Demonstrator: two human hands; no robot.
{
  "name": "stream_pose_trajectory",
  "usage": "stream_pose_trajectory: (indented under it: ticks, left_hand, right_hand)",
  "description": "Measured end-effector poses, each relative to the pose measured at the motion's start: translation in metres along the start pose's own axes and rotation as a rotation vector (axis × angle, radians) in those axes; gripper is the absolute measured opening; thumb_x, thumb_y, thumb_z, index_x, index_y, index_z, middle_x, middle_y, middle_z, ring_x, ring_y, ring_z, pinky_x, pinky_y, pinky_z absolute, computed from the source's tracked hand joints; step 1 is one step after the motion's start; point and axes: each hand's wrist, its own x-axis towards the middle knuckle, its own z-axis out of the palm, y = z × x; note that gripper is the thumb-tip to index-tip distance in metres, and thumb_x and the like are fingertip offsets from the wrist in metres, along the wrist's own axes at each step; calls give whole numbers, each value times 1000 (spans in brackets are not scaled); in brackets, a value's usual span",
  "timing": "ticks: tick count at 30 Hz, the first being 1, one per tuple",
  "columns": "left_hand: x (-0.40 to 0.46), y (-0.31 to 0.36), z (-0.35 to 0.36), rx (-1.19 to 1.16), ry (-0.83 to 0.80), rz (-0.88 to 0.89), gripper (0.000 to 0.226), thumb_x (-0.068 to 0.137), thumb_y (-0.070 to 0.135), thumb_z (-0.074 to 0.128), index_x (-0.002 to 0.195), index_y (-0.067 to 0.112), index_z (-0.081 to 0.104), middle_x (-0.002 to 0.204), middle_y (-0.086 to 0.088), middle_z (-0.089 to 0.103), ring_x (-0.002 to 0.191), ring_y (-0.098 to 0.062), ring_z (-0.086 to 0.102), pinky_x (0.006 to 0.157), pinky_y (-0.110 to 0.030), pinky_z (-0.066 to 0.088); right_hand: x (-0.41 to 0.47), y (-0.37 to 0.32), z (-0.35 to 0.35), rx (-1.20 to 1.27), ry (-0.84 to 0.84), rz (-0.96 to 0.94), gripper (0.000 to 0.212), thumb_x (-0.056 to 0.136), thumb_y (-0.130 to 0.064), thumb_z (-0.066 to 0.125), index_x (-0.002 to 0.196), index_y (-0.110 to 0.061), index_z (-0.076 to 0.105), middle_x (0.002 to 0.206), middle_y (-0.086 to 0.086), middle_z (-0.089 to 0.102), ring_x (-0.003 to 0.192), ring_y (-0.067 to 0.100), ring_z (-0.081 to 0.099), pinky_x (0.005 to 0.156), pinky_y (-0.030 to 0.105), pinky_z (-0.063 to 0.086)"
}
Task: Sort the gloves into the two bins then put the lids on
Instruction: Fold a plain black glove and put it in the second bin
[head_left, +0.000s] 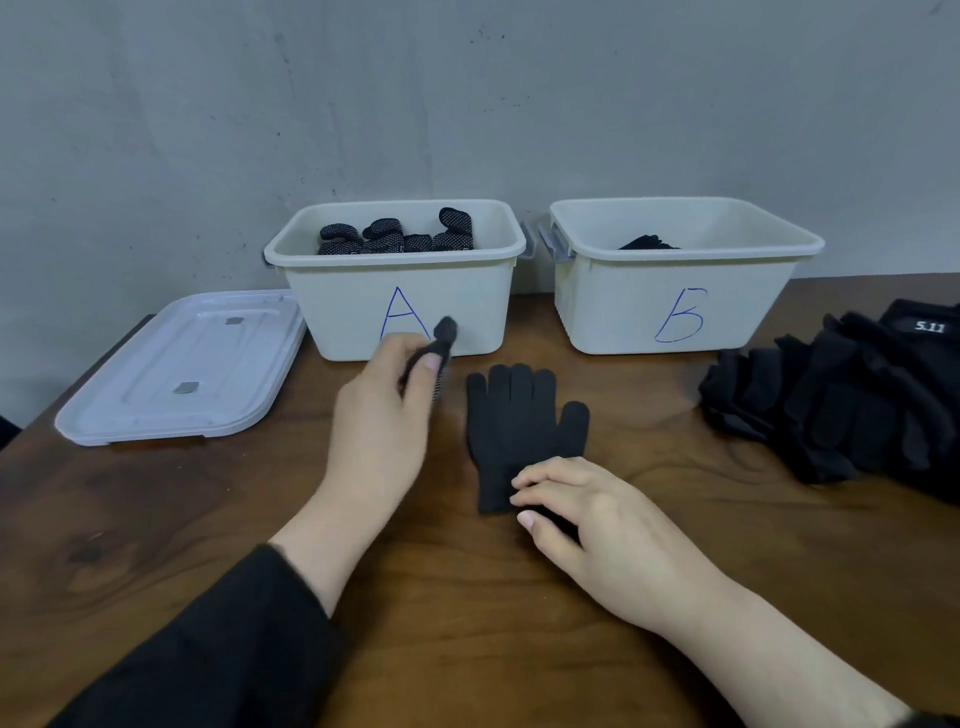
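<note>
Two cream bins stand at the back of the table. Bin A (343, 306) holds several black dotted gloves (400, 236). Bin B (623, 306) holds a plain black glove (647, 242). My left hand (379, 415) pinches a dotted glove (444, 332) in front of bin A; most of that glove is hidden behind my fingers. A black knit glove (514, 421) lies flat on the table, fingers toward the bins. My right hand (587, 514) holds its cuff, fingers curled over it.
A clear plastic lid (182, 369) lies flat left of bin A, near the table's left edge. A pile of black tactical gloves (841, 405) sits at the right, in front of bin B. A grey wall stands behind the bins.
</note>
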Motion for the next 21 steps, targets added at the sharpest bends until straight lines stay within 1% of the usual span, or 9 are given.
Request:
stream_pose_trajectory:
  ticks: [3,5,7,9,11,12,13,15,21]
  left_hand:
    - [-9,14,24,133,-245,264,14,100,29,54,112,27,62,100,13,69,92,-8,60,81,-31,47]
    - [-19,13,34,267,-557,457,22,99,37,54,118,29,64,117,11,68,110,-9,60,95,-37,47]
    - [-25,6,33,308,-777,463,39,98,53,48,130,35,61,137,17,58,131,0,46,114,-30,33]
    - [-23,1,26,181,-661,342,45,95,59,43,127,35,64,134,20,60,129,6,45,112,-21,31]
    - [-13,-8,19,128,-346,172,34,97,50,46,113,32,69,116,17,68,111,0,57,100,-27,44]
    - [-7,-13,17,201,-251,83,31,98,48,47,115,30,66,113,15,68,108,-6,59,97,-33,47]
    - [-2,-17,17,318,-235,7,35,99,48,47,124,28,62,117,11,67,110,-11,59,97,-38,47]
    - [1,-22,23,528,-352,-68,48,99,52,44,141,28,48,129,5,62,119,-20,56,101,-43,44]
    - [16,-20,58,591,-393,-92,58,97,52,47,150,29,36,146,4,50,136,-22,43,116,-50,27]
  right_hand:
    - [-1,2,-3,129,152,75,22,102,-31,54,107,-28,75,117,-21,63,113,-4,55,98,7,38]
    - [-3,10,-9,218,383,194,15,99,-23,58,92,-26,71,99,-18,64,96,1,60,81,12,45]
    - [-4,19,-13,216,457,329,11,100,-25,57,94,-28,66,96,-18,61,93,2,59,74,12,43]
    - [-4,26,-13,190,387,427,13,100,-35,54,110,-32,62,105,-21,58,101,0,58,78,9,41]
    - [-4,26,-11,130,304,443,30,99,-46,51,124,-32,58,114,-20,57,108,0,55,85,12,43]
    - [-3,23,-10,90,264,433,37,98,-50,49,130,-32,56,118,-19,58,111,3,55,91,18,46]
    - [-3,19,-10,55,224,426,42,98,-52,47,134,-31,54,124,-17,59,116,5,54,97,24,47]
    - [-1,13,-9,17,170,435,49,99,-54,46,142,-30,50,135,-13,57,127,9,50,109,32,43]
    - [6,12,-4,-32,142,430,55,99,-54,48,148,-29,45,146,-11,51,139,9,42,123,36,25]
